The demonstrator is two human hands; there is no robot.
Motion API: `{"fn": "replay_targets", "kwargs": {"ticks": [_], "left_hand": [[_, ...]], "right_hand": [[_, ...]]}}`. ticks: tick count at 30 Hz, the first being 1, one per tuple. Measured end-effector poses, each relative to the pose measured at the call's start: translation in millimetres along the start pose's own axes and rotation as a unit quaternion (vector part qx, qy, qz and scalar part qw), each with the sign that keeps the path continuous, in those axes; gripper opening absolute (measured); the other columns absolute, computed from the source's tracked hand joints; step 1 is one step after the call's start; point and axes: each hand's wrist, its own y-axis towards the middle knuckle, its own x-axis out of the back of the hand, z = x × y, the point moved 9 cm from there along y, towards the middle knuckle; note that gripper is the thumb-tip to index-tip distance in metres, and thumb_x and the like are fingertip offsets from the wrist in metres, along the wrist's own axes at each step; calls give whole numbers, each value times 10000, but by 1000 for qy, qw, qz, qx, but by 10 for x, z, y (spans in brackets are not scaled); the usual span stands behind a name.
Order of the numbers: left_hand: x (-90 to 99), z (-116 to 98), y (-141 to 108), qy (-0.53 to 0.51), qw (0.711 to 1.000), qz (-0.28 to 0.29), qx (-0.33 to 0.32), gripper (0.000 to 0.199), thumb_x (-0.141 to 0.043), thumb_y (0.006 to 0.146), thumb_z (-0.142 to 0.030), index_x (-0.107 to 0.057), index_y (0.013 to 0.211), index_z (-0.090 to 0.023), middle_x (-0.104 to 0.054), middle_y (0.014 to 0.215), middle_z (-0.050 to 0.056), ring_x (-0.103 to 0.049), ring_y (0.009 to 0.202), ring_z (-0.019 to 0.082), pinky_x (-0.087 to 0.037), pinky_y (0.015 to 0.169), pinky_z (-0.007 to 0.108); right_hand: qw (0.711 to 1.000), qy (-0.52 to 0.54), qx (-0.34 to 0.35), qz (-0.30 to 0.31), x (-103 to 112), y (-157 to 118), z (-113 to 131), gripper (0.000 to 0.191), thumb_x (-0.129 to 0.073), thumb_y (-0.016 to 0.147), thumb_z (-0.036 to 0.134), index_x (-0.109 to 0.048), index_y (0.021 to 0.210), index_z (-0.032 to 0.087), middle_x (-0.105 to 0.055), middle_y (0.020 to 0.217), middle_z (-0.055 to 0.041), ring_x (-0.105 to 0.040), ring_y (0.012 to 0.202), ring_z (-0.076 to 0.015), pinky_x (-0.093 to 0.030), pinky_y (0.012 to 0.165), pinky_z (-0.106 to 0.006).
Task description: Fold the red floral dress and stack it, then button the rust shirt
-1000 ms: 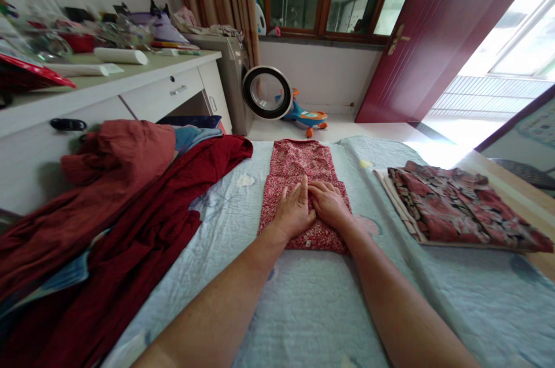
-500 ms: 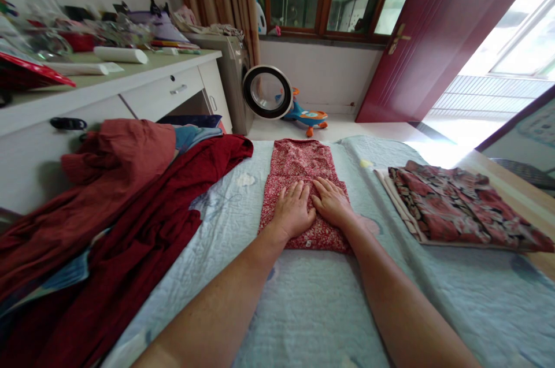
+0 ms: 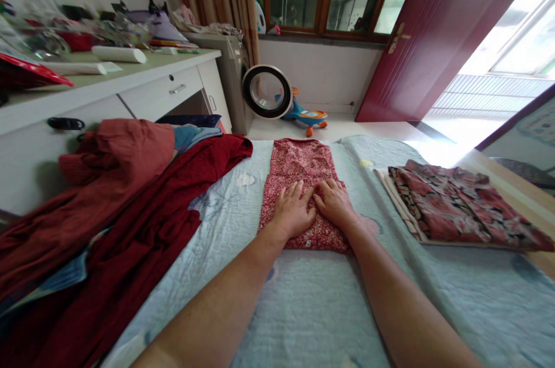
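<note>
A red garment with a small pale print (image 3: pixel 301 159) lies folded into a narrow rectangle on the light blue quilt (image 3: pixel 312 304). My left hand (image 3: pixel 292 210) rests flat on its middle, fingers stretched forward and slightly spread. Beside it my right hand (image 3: pixel 333 203) lies on the garment too, its fingers a little bent and angled inward. The two hands nearly touch at the fingertips and thumbs. Neither one grips the cloth. Small light buttons show near the garment's front edge. Cloth under the palms is hidden.
Loose dark red clothing (image 3: pixel 130 229) and a rust-coloured garment (image 3: pixel 125 148) are heaped at the left. Folded floral clothes (image 3: pixel 459 203) lie at the right. Beyond the bed stand a washing machine with its round door (image 3: pixel 267 92) open, a blue ride-on toy (image 3: pixel 307 118) and a red door (image 3: pixel 411 38).
My right hand's fingers have drawn in slightly and bent a little more on the garment. The left hand stays almost in place.
</note>
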Motion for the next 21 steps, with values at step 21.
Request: {"fn": "replay_targets", "kwargs": {"ticks": [21], "left_hand": [[-34, 10, -6, 1, 1000, 12, -4, 717, -372, 906, -659, -356, 1482, -233, -276, 1592, 124, -243, 1462, 305, -187, 1184, 517]], "right_hand": [[999, 22, -33, -1, -112, 21, -275, 490, -465, 932, 504, -563, 1311, 209, -518, 1341, -110, -472, 1218, -266, -332, 1058, -393]]}}
